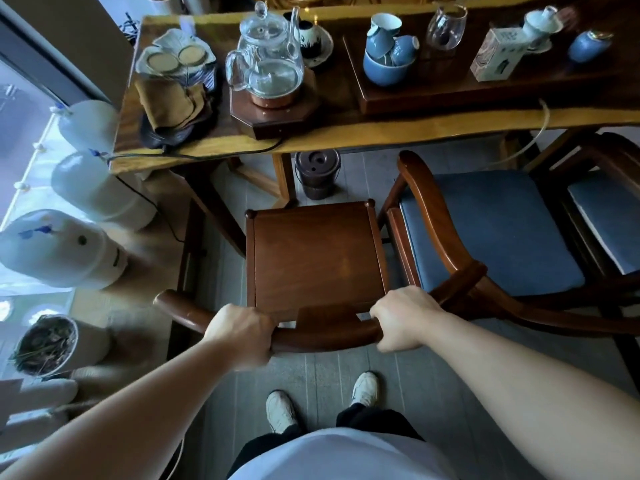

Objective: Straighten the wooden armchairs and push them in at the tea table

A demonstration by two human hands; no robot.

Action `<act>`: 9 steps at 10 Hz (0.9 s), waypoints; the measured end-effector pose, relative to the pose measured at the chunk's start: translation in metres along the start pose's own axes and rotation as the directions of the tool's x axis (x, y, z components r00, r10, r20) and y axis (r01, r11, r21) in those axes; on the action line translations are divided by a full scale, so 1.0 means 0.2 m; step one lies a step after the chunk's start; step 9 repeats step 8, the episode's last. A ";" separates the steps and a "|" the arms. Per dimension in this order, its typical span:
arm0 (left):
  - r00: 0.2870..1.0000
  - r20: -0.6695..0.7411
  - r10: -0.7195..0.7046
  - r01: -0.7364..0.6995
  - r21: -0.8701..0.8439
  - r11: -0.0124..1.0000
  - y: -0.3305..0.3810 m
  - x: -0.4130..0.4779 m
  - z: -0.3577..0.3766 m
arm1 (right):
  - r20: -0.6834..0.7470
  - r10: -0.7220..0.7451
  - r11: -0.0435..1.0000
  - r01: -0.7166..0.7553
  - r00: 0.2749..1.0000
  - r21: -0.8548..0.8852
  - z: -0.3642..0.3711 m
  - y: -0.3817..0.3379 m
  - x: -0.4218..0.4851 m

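A dark wooden chair (315, 258) with a bare square seat stands in front of me, its front facing the tea table (381, 129). My left hand (242, 327) grips the curved top rail on the left. My right hand (401, 317) grips the same rail on the right. The seat's front edge is just short of the table edge. To the right stands a wooden armchair (433, 216) with a blue cushion, turned at a slight angle and touching my chair's back rail. A third cushioned armchair (606, 216) shows at the far right edge.
The table carries a glass kettle (266, 53) on a wooden base, blue cups (388, 53), a glass and a small box. A dark bucket (317, 174) sits under the table. Large water jugs (62, 247) and a pot (45, 344) line the left side. My feet stand behind the chair.
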State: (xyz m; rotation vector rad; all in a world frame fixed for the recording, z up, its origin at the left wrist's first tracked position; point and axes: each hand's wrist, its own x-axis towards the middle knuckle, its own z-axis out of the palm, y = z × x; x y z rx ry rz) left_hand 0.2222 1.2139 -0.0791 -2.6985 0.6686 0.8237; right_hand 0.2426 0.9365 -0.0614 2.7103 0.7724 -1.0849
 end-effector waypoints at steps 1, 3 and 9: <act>1.000 -0.009 0.020 -0.020 0.013 1.000 -0.06 0.03 -0.01 | -0.012 0.007 1.000 -0.007 1.000 0.025 -0.01 -0.01 0.03; 0.999 -0.035 -0.003 0.002 -0.019 1.000 -0.05 0.02 0.02 | -0.011 0.024 0.997 -0.023 1.000 0.076 0.02 -0.02 0.02; 0.985 -0.096 0.142 -0.158 -0.175 0.972 -0.10 -0.05 -0.01 | -0.034 -0.103 0.969 0.108 0.994 0.221 -0.02 -0.01 0.00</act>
